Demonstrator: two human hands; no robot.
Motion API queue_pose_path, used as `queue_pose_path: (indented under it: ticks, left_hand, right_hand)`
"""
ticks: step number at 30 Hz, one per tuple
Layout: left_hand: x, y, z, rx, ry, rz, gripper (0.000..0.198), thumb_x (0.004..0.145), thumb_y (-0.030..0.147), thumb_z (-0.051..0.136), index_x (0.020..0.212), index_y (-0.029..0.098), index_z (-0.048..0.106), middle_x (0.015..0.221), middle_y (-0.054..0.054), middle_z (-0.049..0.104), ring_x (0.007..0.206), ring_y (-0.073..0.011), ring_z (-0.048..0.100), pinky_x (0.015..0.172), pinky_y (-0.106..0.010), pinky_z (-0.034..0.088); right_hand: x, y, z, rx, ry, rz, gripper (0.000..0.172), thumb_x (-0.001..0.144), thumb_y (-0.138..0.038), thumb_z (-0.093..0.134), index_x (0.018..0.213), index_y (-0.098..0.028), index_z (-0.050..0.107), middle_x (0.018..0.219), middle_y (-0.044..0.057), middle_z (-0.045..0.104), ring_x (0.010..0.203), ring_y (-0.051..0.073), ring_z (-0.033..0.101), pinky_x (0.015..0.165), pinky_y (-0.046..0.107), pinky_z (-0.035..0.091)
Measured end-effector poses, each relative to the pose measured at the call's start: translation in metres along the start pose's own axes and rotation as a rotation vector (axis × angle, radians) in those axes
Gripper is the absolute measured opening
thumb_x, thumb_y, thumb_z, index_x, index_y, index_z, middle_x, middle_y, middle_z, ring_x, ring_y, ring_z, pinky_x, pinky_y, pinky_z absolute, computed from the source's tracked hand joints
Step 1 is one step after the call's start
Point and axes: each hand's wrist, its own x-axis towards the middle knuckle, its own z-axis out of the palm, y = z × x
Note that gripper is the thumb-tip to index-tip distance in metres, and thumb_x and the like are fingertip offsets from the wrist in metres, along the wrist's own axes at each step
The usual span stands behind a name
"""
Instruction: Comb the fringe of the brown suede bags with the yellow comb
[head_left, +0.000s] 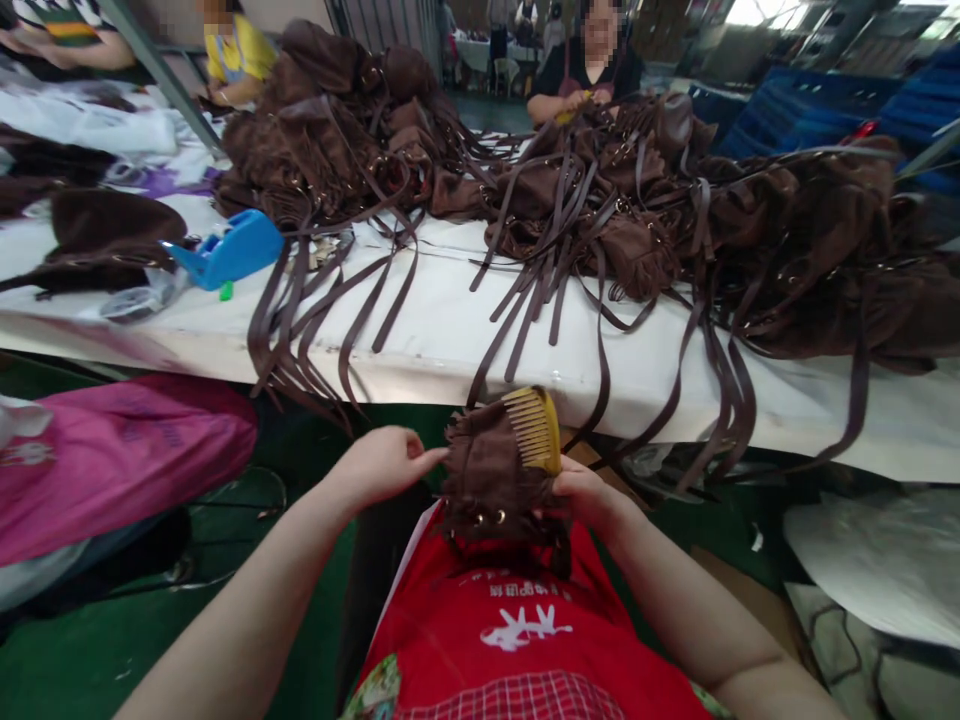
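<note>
"Holding what, exactly, was the right hand (pixel 589 490)?"

"A yellow comb (pixel 553 430), near its lower end. The fingers were bent in against the comb and the right edge of a brown fringed bag (pixel 484 465); which of them pinched which, I couldn't tell."

"Where was that bag?"

"Over the lap, in front of the red apron (pixel 517 600) and close to the white-covered table (pixel 435 330). The comb lay along its right side, teeth pointing left across it (two gold-coloured eyelets (pixel 500 517) showed lower down)."

"And the left hand (pixel 386 465)?"

"At the bag's left edge, by the ragged fringe (pixel 455 450). One digit stretched out to it while others were curled in; whether they pinched a strand was too small to make out."

"What lay on the table?"

"Brown bags, in a left heap (pixel 322 150) and a right heap (pixel 795 230), with long straps (pixel 260 330) drooping over the near edge. A blue dispenser (pixel 244 250) sat beside the left heap. Across the table was another person (pixel 589 70)."
</note>
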Motion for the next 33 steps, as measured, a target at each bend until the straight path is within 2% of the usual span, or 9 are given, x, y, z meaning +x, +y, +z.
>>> queue_pose_path:
  ticks: [3, 7, 10, 12, 16, 19, 26, 30, 33]
  left_hand:
    - [-0.005, 0.024, -0.034, -0.012, 0.243, 0.275, 0.04, 0.081, 0.052, 0.05, 0.089, 0.017, 0.067, 0.096, -0.009, 0.067, 0.096, -0.0254, 0.058, 0.09, -0.035, 0.04]
    - [-0.003, 0.056, -0.031, -0.562, -0.211, 0.454, 0.047, 0.084, 0.053, 0.044, 0.095, 0.015, 0.069, 0.101, -0.007, 0.068, 0.103, -0.0247, 0.057, 0.096, -0.034, 0.04]
    - [-0.001, 0.058, -0.009, -0.772, -0.515, 0.331, 0.05, 0.078, 0.059, 0.053, 0.087, 0.014, 0.071, 0.09, -0.008, 0.071, 0.092, -0.0261, 0.062, 0.084, -0.034, 0.048]
    - [-0.002, 0.051, 0.011, -0.664, -0.662, 0.28, 0.044, 0.072, 0.056, 0.062, 0.085, 0.015, 0.072, 0.083, -0.006, 0.071, 0.081, -0.0235, 0.064, 0.073, -0.028, 0.05]
    - [-0.011, 0.04, 0.059, -0.347, -0.859, 0.281, 0.034, 0.058, 0.048, 0.076, 0.074, 0.018, 0.071, 0.068, 0.0, 0.068, 0.062, -0.0184, 0.061, 0.053, -0.022, 0.044]
    - [-0.02, 0.041, 0.09, -0.492, -0.974, 0.215, 0.032, 0.064, 0.047, 0.072, 0.07, 0.016, 0.069, 0.064, 0.0, 0.065, 0.055, -0.0153, 0.057, 0.051, -0.022, 0.042]
    - [-0.025, 0.023, 0.116, -0.981, -0.78, -0.062, 0.036, 0.069, 0.046, 0.07, 0.071, 0.011, 0.066, 0.065, -0.002, 0.064, 0.053, -0.0104, 0.052, 0.053, -0.021, 0.041]
    - [-0.029, -0.002, 0.128, -1.311, -0.64, -0.228, 0.035, 0.066, 0.04, 0.076, 0.081, 0.01, 0.067, 0.077, -0.007, 0.068, 0.066, -0.0146, 0.061, 0.07, -0.025, 0.047]
    - [-0.033, -0.013, 0.133, -1.337, -0.657, -0.164, 0.034, 0.065, 0.04, 0.076, 0.079, 0.01, 0.068, 0.077, -0.007, 0.068, 0.07, -0.0152, 0.061, 0.074, -0.025, 0.047]
  right_hand:
    - [0.019, -0.006, 0.026, 0.147, -0.098, 0.011, 0.031, 0.052, -0.023, 0.051, 0.078, -0.009, 0.061, 0.051, 0.003, 0.06, 0.034, 0.008, 0.04, 0.028, 0.016, 0.019]
    - [0.036, -0.008, 0.06, 0.267, -0.247, 0.026, 0.026, 0.05, -0.025, 0.053, 0.07, -0.01, 0.059, 0.047, 0.002, 0.056, 0.032, 0.007, 0.037, 0.025, 0.016, 0.017]
    - [0.032, -0.007, 0.062, 0.363, -0.241, 0.02, 0.018, 0.053, -0.03, 0.053, 0.061, -0.014, 0.053, 0.042, -0.003, 0.047, 0.027, 0.004, 0.026, 0.024, 0.016, 0.016]
    - [0.021, -0.007, 0.049, 0.339, -0.179, 0.071, 0.016, 0.056, -0.029, 0.051, 0.061, -0.014, 0.051, 0.043, -0.005, 0.045, 0.026, 0.003, 0.023, 0.024, 0.016, 0.016]
    - [-0.009, -0.01, 0.008, -0.006, -0.052, 0.229, 0.006, 0.057, -0.018, 0.053, 0.062, -0.014, 0.052, 0.042, -0.008, 0.042, 0.027, 0.003, 0.025, 0.026, 0.015, 0.016]
    - [-0.026, -0.021, -0.015, -0.153, 0.05, 0.272, 0.006, 0.056, -0.014, 0.052, 0.062, -0.016, 0.051, 0.038, -0.011, 0.035, 0.028, 0.003, 0.022, 0.027, 0.015, 0.014]
    - [-0.047, -0.023, 0.004, -0.628, 0.497, -0.01, 0.017, 0.087, -0.035, 0.048, 0.081, -0.019, 0.049, 0.056, -0.006, 0.05, 0.036, 0.006, 0.035, 0.038, 0.019, 0.027]
    - [-0.056, 0.005, 0.035, -0.945, 0.455, -0.097, 0.027, 0.097, -0.038, 0.03, 0.087, -0.021, 0.05, 0.069, -0.001, 0.059, 0.053, 0.012, 0.052, 0.053, 0.024, 0.038]
    - [-0.049, 0.027, 0.044, -1.214, 0.294, -0.074, 0.026, 0.097, -0.034, 0.031, 0.098, -0.022, 0.055, 0.088, 0.005, 0.066, 0.075, 0.017, 0.061, 0.066, 0.027, 0.041]
